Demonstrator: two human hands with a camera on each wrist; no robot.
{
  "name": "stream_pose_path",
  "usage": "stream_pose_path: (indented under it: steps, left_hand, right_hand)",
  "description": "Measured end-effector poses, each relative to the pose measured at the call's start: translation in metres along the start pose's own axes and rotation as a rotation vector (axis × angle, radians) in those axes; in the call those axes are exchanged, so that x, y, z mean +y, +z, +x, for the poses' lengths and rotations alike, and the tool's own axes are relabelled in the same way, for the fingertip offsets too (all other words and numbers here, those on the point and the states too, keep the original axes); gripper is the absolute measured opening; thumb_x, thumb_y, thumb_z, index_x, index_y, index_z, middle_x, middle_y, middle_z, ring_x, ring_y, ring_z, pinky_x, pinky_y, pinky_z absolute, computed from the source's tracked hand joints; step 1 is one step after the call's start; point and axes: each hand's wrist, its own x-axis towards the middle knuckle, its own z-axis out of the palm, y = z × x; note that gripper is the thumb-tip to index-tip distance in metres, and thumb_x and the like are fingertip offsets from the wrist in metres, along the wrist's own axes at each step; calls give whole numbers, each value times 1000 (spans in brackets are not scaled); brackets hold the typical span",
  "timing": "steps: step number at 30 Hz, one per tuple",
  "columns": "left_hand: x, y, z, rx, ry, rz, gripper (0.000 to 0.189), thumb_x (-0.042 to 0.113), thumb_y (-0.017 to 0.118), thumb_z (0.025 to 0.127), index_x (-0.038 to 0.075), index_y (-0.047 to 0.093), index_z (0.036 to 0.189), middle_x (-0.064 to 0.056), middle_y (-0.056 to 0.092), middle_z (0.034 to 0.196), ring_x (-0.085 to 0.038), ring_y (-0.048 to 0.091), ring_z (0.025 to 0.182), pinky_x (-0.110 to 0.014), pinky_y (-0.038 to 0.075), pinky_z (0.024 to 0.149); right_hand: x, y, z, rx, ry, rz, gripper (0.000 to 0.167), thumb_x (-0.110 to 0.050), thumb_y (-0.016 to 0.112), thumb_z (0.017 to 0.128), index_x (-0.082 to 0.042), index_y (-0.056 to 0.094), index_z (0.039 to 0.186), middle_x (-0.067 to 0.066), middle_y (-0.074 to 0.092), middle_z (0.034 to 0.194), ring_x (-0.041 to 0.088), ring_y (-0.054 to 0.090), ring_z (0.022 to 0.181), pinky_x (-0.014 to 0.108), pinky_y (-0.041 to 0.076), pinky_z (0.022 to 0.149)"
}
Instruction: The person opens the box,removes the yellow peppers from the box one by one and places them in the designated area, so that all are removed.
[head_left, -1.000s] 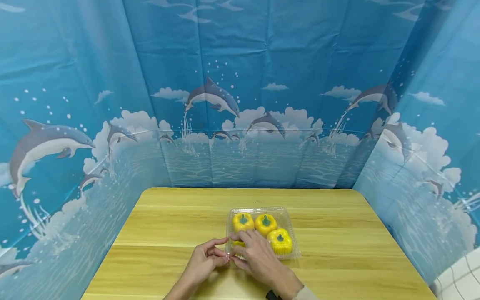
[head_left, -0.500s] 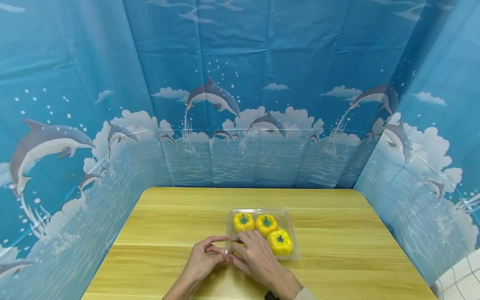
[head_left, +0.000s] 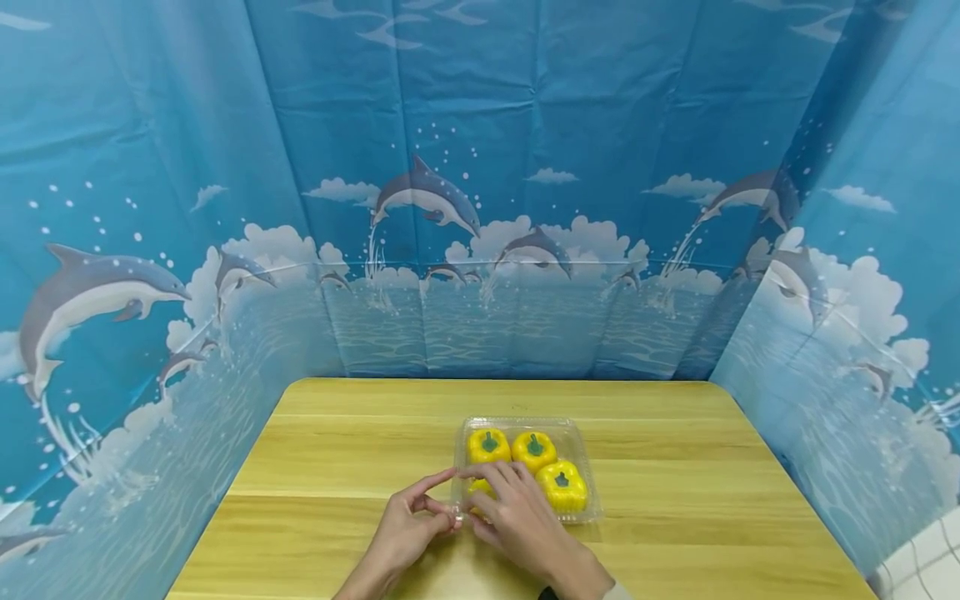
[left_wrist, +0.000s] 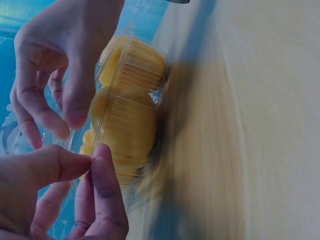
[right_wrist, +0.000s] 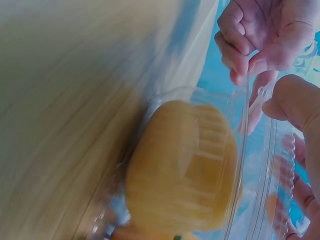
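Observation:
A clear plastic clamshell box (head_left: pixel 581 446) sits on the table with several yellow bell peppers (head_left: pixel 533 451) inside, their green stems up. At the box's near left corner, my left hand (head_left: pixel 405 527) pinches the rim between thumb and fingertips; the left wrist view shows this pinch on the clear rim (left_wrist: pixel 102 125). My right hand (head_left: pixel 519 515) arches over the same side, its fingers on the lid and its thumb (right_wrist: pixel 290 102) at the lid's edge. In the right wrist view the lid's edge (right_wrist: pixel 270 150) shows apart from the base's rim. The right hand partly covers one pepper (head_left: pixel 480 485).
The wooden table (head_left: pixel 337 433) extends around the box on all sides. A blue curtain (head_left: pixel 480 333) printed with dolphins hangs behind the table and along both sides. White tiles (head_left: pixel 918 554) show at the lower right.
Both hands stay at the near left corner of the box. Only small shifts of the fingertips along the edge show, and the head view has tilted very slightly.

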Motion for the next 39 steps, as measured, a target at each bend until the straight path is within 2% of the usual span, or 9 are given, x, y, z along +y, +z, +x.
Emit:
stream_pose_path:
  steps: [4, 12, 15, 20, 25, 32, 39]
  left_hand:
    - [-1, 0, 1, -2, 9, -9, 74, 0, 80, 102, 15, 59, 172, -14, 80, 113, -24, 85, 103, -30, 72, 94]
    - [-2, 4, 3, 39, 14, -39, 87, -7, 80, 97, 15, 52, 177, -18, 80, 109, -25, 86, 96, -27, 72, 87]
    - [-1, 6, 3, 55, 13, -46, 86, -6, 80, 97, 14, 54, 176, -21, 81, 110, -23, 86, 95, -27, 72, 86]
    - [-1, 8, 2, 59, -3, -75, 79, -1, 84, 100, 14, 58, 173, -20, 81, 112, -26, 87, 97, -30, 73, 89]
    - [-2, 9, 2, 54, 6, -64, 77, 7, 90, 101, 13, 60, 171, -14, 82, 110, -29, 88, 98, -32, 74, 89]
    - [-2, 8, 0, 46, 19, -59, 76, 6, 88, 103, 11, 58, 172, -15, 80, 111, -29, 87, 100, -33, 74, 90]
    - [-4, 6, 0, 30, 18, -77, 78, 5, 86, 104, 18, 56, 175, -15, 75, 114, -28, 86, 102, -33, 73, 93]
  right_hand:
    - [3, -4, -5, -4, 11, -31, 38, -14, 103, 78, -30, 82, 105, -3, 78, 141, 18, 73, 122, 37, 59, 97]
    - [13, -13, -16, 0, 35, -68, 72, -2, 96, 76, -28, 76, 140, -1, 76, 141, 20, 73, 125, 43, 62, 97]
    - [18, -17, -18, 12, 55, -58, 79, -1, 95, 75, -27, 74, 147, 1, 75, 141, 22, 73, 125, 46, 62, 98]
    - [23, -20, -23, 9, 58, -54, 75, -3, 96, 76, -27, 75, 145, 2, 75, 141, 23, 73, 124, 47, 63, 98]
    - [23, -19, -27, 11, 62, -47, 72, -6, 97, 77, -27, 76, 143, 2, 75, 141, 23, 74, 124, 48, 64, 98]
    - [30, -25, -36, 34, 95, -28, 67, -4, 94, 78, -25, 79, 140, 5, 77, 141, 28, 74, 123, 52, 63, 98]
    - [44, -36, -55, 19, 157, -71, 71, -12, 105, 75, -25, 80, 140, 7, 76, 143, 29, 73, 123, 50, 62, 96]
